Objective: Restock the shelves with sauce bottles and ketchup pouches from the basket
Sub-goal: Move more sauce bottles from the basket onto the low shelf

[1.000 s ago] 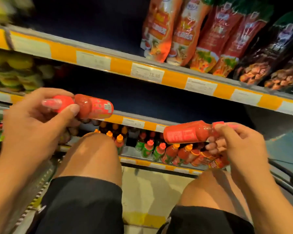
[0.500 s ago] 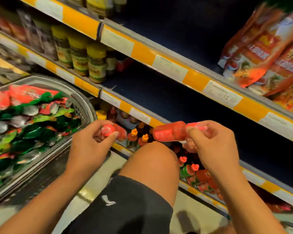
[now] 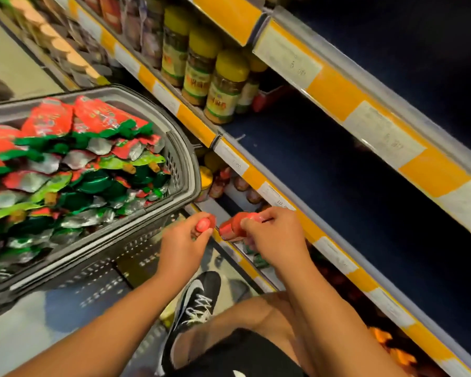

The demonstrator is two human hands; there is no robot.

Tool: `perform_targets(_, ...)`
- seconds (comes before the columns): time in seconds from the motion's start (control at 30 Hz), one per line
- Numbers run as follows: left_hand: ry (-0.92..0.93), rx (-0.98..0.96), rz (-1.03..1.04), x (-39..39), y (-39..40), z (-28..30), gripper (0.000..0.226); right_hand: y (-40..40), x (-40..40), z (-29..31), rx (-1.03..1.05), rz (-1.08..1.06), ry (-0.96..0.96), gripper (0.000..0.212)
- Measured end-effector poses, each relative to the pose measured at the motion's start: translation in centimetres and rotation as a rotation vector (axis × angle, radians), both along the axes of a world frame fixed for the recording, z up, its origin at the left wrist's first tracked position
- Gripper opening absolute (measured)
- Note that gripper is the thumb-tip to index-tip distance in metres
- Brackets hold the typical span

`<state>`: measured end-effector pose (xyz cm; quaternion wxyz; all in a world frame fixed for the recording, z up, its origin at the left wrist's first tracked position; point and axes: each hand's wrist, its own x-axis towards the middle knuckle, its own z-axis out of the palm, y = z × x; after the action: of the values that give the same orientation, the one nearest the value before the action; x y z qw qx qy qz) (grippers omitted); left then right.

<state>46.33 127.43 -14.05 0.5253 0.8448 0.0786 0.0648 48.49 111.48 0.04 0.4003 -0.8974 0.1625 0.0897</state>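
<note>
We crouch in a shop aisle with a small red sauce bottle in each hand, both held low in front of the bottom shelf [image 3: 252, 258]. Our left hand [image 3: 184, 242] has its fingers curled round the left sauce bottle [image 3: 204, 224], whose red cap end faces us between thumb and forefinger; most of its body is hidden in the grip. Our right hand [image 3: 276, 238] pinches the right sauce bottle [image 3: 233, 228] at its cap end, the body lying roughly level and pointing left, so the two bottles sit just beside each other, and we cannot tell if they touch. To our left stands the grey basket [image 3: 185, 170], heaped with red, green and silver ketchup pouches [image 3: 74, 164], its rim close to the shelf edge. Behind the hands, more small sauce bottles [image 3: 220, 182] stand on the low shelf under a yellow-and-white price strip [image 3: 256, 176]. On the shelf above, yellow-capped jars [image 3: 225, 87] stand in rows beside a bare dark-blue shelf board [image 3: 351, 172]. Below our arms we see a black trainer [image 3: 195, 303] with white laces on the floor, and a bent knee in black shorts [image 3: 245, 357].
</note>
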Motion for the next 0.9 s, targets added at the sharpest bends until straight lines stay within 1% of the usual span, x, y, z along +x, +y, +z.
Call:
perform_targets(0.07, 0.013, 0.021, 0.04, 1.2, -0.1, -1.1, 0.028, 0.4, 1.3, -2.2, -0.036, -0.018, 0.052, 0.026)
perform_targets(0.13, 0.031, 0.033, 0.078, 2.5, -0.2, -2.1, 0.028, 0.6, 2.3, -4.4, -0.12, -0.016, 0.067, 0.023)
perform_targets(0.23, 0.069, 0.014, 0.088, 4.3, -0.3, -3.4, 0.03, 0.9, 3.4, -7.0, -0.264, 0.016, 0.021, 0.019)
perform_targets(0.33, 0.115, 0.017, 0.029, 5.6, -0.7, -4.9, 0.029, 0.6, 4.3, -9.0, -0.36, 0.132, -0.032, 0.017)
perform_targets(0.47, 0.219, -0.004, 0.011, 7.3, -2.1, -6.5, 0.026, 0.0, 5.4, -10.6, -0.467, 0.303, -0.11, 0.015)
perform_targets(0.57, 0.258, -0.059, -0.013, 8.6, -3.2, -7.4, 0.028, 0.0, 6.2, -11.0, -0.546, 0.352, -0.196, 0.014)
perform_targets(0.67, 0.295, -0.133, -0.006, 10.1, -4.2, -8.3, 0.031, -0.1, 7.4, -11.5, -0.581, 0.363, -0.189, 0.016)
perform_targets(0.73, 0.275, -0.204, -0.017, 11.4, -4.8, -8.6, 0.033, -0.4, 8.2, -11.9, -0.589, 0.35, -0.18, 0.016)
perform_targets(0.77, 0.232, -0.217, -0.024, 12.0, -5.1, -8.7, 0.03, -0.5, 8.5, -12.2, -0.593, 0.345, -0.174, 0.017)
perform_targets(0.83, 0.137, -0.168, -0.027, 13.2, -5.5, -8.5, 0.013, -0.9, 8.9, -12.8, -0.603, 0.315, -0.143, 0.018)
perform_targets(0.87, 0.113, -0.139, -0.036, 13.7, -5.7, -8.2, 0.009, -1.1, 9.1, -13.1, -0.61, 0.286, -0.122, 0.02)
perform_targets(0.9, 0.106, -0.108, -0.045, 14.2, -6.0, -8.1, 0.015, -1.4, 9.3, -13.3, -0.613, 0.252, -0.094, 0.022)
